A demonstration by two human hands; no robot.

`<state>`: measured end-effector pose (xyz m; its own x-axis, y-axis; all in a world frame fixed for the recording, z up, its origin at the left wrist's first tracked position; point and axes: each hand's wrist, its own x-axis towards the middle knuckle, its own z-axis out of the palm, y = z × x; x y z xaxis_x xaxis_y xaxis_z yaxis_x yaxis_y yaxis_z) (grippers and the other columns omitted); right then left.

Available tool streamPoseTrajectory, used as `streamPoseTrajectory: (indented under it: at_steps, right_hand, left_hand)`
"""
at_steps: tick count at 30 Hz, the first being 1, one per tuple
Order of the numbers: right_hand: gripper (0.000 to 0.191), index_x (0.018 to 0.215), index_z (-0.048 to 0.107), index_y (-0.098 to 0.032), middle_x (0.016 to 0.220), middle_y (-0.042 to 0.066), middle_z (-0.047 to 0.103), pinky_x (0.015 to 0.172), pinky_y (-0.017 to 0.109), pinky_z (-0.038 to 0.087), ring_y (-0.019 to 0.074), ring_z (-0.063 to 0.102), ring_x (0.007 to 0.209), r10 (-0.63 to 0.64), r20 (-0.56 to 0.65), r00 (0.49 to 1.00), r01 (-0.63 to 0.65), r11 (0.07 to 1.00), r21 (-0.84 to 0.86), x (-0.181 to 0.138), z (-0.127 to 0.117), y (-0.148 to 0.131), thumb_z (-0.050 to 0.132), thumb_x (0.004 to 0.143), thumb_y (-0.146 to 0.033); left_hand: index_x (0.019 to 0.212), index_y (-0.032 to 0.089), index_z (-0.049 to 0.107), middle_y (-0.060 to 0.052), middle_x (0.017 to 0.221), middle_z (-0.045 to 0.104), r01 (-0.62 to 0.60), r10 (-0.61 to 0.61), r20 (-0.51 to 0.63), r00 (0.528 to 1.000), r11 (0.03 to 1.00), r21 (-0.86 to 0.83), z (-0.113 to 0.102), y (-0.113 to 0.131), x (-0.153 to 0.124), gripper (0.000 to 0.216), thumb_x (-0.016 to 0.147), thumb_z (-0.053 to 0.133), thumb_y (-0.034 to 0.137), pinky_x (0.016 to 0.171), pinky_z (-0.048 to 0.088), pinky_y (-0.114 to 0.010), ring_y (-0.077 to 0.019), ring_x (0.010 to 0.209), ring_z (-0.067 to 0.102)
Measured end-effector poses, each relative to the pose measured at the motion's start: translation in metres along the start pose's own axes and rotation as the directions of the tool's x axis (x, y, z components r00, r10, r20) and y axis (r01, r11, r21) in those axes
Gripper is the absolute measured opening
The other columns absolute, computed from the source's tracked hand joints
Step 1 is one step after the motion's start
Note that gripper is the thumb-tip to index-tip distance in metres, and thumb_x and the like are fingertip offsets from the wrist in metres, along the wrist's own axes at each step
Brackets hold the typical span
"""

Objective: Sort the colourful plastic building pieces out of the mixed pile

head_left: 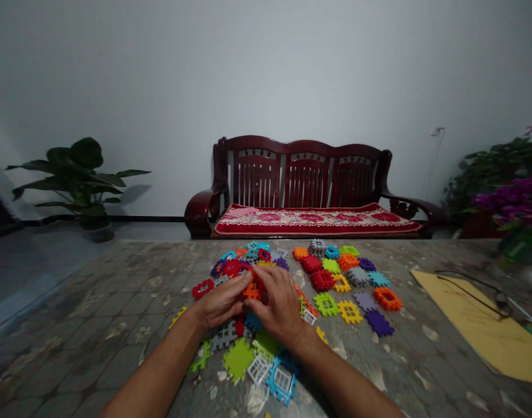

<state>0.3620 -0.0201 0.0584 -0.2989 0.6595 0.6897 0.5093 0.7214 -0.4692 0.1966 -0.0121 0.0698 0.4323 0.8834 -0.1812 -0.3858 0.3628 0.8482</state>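
Both hands meet over a loose heap of plastic interlocking building tiles. Between them is an orange window tile [252, 287], partly covered by fingers. My left hand [225, 301] grips its left side, thumb along the top. My right hand [278, 299] closes on its right side, with its fingertips hidden. Under and in front of the hands lie a lime-green tile [238, 359], a grey tile [223, 337], a white window frame [259, 370] and a blue tile [282, 380] with a white window in it. A red tile [202, 288] rests left of the hands.
On the right, tiles stand in small stacks, including a dark red stack [322, 280], a yellow tile [349, 312] and a purple tile [379, 323]. Farther right lie a yellow paper [475, 331] and glasses [503, 305]. A wooden bench [305, 174] stands beyond the table [130, 296].
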Motion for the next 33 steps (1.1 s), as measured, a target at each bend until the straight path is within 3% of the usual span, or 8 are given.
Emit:
streamPoseTrajectory:
  at_steps: [4,9,13,16,21,27,30,33]
  right_hand:
    - [0.056,0.124,0.055,-0.025,0.116,0.006,0.061,0.097,0.039,0.044,0.0235,0.054,0.109,0.124,-0.09,0.988,-0.112,0.986,0.126,0.002,0.003,0.0,0.071,0.071,-0.02]
    - [0.059,0.125,0.052,-0.022,0.118,0.007,0.06,0.097,0.038,0.046,0.0232,0.056,0.11,0.28,-0.088,0.956,-0.25,0.934,0.255,0.003,0.009,0.004,0.07,0.07,-0.019]
    - [0.07,0.135,0.046,-0.025,0.13,0.009,0.055,0.105,0.043,0.039,0.026,0.048,0.121,0.118,-0.131,0.984,-0.102,0.987,0.126,0.005,0.003,0.007,0.071,0.07,-0.018]
    - [0.057,0.13,0.054,-0.027,0.126,0.007,0.058,0.102,0.044,0.039,0.0258,0.05,0.118,0.017,-0.075,0.997,-0.016,1.0,0.017,0.007,-0.005,0.009,0.07,0.075,-0.02]
    - [0.06,0.133,0.051,-0.028,0.12,0.007,0.063,0.095,0.044,0.043,0.0266,0.052,0.112,0.016,0.033,0.999,-0.015,0.999,-0.045,0.009,-0.011,0.014,0.071,0.077,-0.026]
    - [0.07,0.139,0.045,-0.027,0.124,0.007,0.061,0.096,0.043,0.044,0.0257,0.055,0.111,0.032,0.01,0.999,-0.032,0.999,-0.008,0.013,-0.018,0.025,0.07,0.074,-0.019]
    - [0.07,0.138,0.046,-0.026,0.123,0.007,0.062,0.097,0.043,0.044,0.0253,0.056,0.111,0.09,-0.041,0.995,-0.089,0.996,0.026,0.018,-0.029,0.035,0.07,0.072,-0.018]
    - [0.069,0.138,0.046,-0.026,0.121,0.007,0.062,0.095,0.042,0.046,0.0232,0.059,0.106,0.186,-0.089,0.979,-0.178,0.98,0.088,0.025,-0.054,0.054,0.069,0.072,-0.021]
  left_hand:
    - [0.114,0.014,0.065,-0.013,0.103,0.073,0.001,0.001,0.043,0.999,0.999,-0.054,-0.002,0.005,0.002,0.041,0.082,0.067,0.04,0.07,0.058,-0.025,-0.0186,0.084,0.072]
    - [0.108,0.013,0.064,-0.01,0.098,0.074,-0.028,0.032,-0.105,0.994,0.999,0.034,-0.002,0.01,0.003,0.04,0.071,0.078,0.017,0.067,0.058,-0.022,-0.0143,0.077,0.072]
    - [0.094,0.015,0.062,-0.004,0.084,0.072,-0.082,0.106,-0.283,0.953,0.992,0.094,0.0,0.011,0.005,0.038,0.063,0.083,0.017,0.059,0.059,-0.023,-0.0134,0.067,0.071]
    - [0.091,0.016,0.062,-0.002,0.082,0.071,-0.102,0.15,-0.312,0.938,0.981,0.165,0.002,0.012,0.006,0.037,0.061,0.085,0.02,0.057,0.058,-0.023,-0.012,0.062,0.069]
    - [0.089,0.015,0.063,-0.002,0.078,0.07,-0.103,0.177,-0.307,0.935,0.965,0.242,0.002,0.01,0.006,0.037,0.06,0.085,0.023,0.056,0.057,-0.022,-0.0118,0.06,0.068]
    - [0.098,0.015,0.064,-0.005,0.08,0.07,-0.155,0.217,-0.284,0.934,0.961,0.227,-0.005,0.015,0.009,0.035,0.073,0.076,0.035,0.054,0.056,-0.021,-0.011,0.058,0.068]
    - [0.097,0.015,0.065,-0.004,0.08,0.071,-0.324,0.424,-0.412,0.806,0.9,0.293,-0.022,0.026,0.007,0.033,0.076,0.07,0.039,0.055,0.054,-0.02,-0.0108,0.061,0.067]
    - [0.095,0.017,0.066,-0.002,0.078,0.07,-0.373,0.601,-0.567,0.564,0.798,0.474,-0.051,0.036,0.003,0.031,0.076,0.064,0.041,0.054,0.05,-0.019,-0.0106,0.062,0.065]
